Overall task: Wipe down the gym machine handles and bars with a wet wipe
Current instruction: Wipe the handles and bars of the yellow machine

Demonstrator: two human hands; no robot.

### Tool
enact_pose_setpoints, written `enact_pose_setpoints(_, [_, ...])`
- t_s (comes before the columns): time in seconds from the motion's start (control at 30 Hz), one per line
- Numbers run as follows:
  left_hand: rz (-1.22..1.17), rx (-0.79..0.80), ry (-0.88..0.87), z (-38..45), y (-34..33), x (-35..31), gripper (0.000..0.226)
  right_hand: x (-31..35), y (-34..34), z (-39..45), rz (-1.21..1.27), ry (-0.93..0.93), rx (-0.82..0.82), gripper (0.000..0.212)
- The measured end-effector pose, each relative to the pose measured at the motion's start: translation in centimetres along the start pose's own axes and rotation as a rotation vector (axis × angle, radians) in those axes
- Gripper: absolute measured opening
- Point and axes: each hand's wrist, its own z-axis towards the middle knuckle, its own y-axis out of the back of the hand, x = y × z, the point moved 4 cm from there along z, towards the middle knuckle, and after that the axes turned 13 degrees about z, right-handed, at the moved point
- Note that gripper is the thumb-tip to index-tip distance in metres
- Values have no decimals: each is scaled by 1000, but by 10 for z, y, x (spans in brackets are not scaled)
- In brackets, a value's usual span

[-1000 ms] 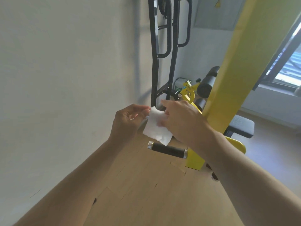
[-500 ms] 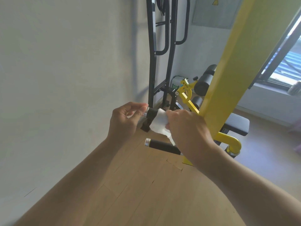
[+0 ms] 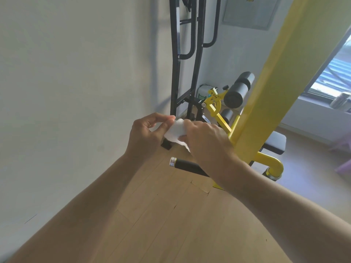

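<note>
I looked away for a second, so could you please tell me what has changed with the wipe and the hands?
The wipe, hanging open a second ago, is now bunched between both hands. The left hand and right hand still pinch it above the black handle.

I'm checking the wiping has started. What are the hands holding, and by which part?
Both hands hold the white wet wipe: the left hand pinches its left edge, the right hand grips its right side. The black handle below is untouched.

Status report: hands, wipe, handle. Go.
Left hand and right hand both pinching the crumpled white wet wipe. Black foam-grip handle with silver end cap below, untouched. Nothing between wipe and handle.
</note>
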Motion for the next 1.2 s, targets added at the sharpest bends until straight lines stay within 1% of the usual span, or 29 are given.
enact_pose_setpoints(0.07, [24,-3,-14,0,0,-1,13,9,-4,7,72,25,8,41])
enact_pose_setpoints(0.1, [29,-3,-16,1,0,-1,13,9,-4,8,68,27,16,41])
enact_pose_setpoints(0.17, [19,-5,-15,0,0,0,9,3,2,-2,14,-17,42,32])
enact_pose_setpoints(0.23, [9,4,-22,-1,-2,0,10,-6,13,-19,-151,-88,59,13])
enact_pose_setpoints(0.3, [15,15,-39,-1,-4,-1,10,-10,21,-26,-302,-151,78,10])
enact_pose_setpoints(0.33, [16,17,-41,-1,-5,-1,10,-9,22,-23,-319,-144,70,9])
enact_pose_setpoints(0.4, [17,16,-32,0,-5,-2,9,1,16,-11,-207,-38,7,14])
enact_pose_setpoints(0.47, [22,15,-19,1,-6,-2,8,10,2,3,-99,49,-8,21])
enact_pose_setpoints(0.5, [22,15,-17,0,-5,-2,8,13,-1,7,-64,65,-10,25])
enact_pose_setpoints(0.57, [18,4,-32,-1,-4,-1,10,5,0,3,-42,40,1,33])
enact_pose_setpoints(0.63, [7,-12,-44,0,-4,0,9,-8,9,-14,-190,10,10,37])
enact_pose_setpoints(0.67, [4,-16,-47,0,-4,0,9,-12,15,-23,-293,17,4,33])
enact_pose_setpoints(0.7, [6,-22,-52,0,-5,0,10,-14,21,-31,-373,37,-40,26])
enact_pose_setpoints(0.77, [14,-33,-56,-1,-6,-1,13,-16,26,-38,-449,79,-119,12])
enact_pose_setpoints(0.8, [13,-35,-54,-1,-7,-1,14,-17,26,-36,-444,79,-110,13])
enact_pose_setpoints(0.9, [0,-26,-32,-1,-7,0,11,-11,12,-13,-390,128,-73,24])
enact_pose_setpoints(0.97, [3,-15,-22,-1,-6,1,8,-5,0,0,-270,148,-37,40])
enact_pose_setpoints(1.0, [10,-17,-27,-2,-5,2,9,-3,-3,0,-237,145,-18,44])
enact_pose_setpoints(1.03, [14,-21,-33,-3,-4,2,9,-3,-2,-3,-259,144,-16,44])
enact_pose_setpoints(1.13, [9,-29,-58,-4,-3,-1,9,-18,10,-20,-481,105,31,33])
enact_pose_setpoints(1.2, [5,-32,-64,-4,-4,-2,9,-27,15,-30,-567,83,115,38])
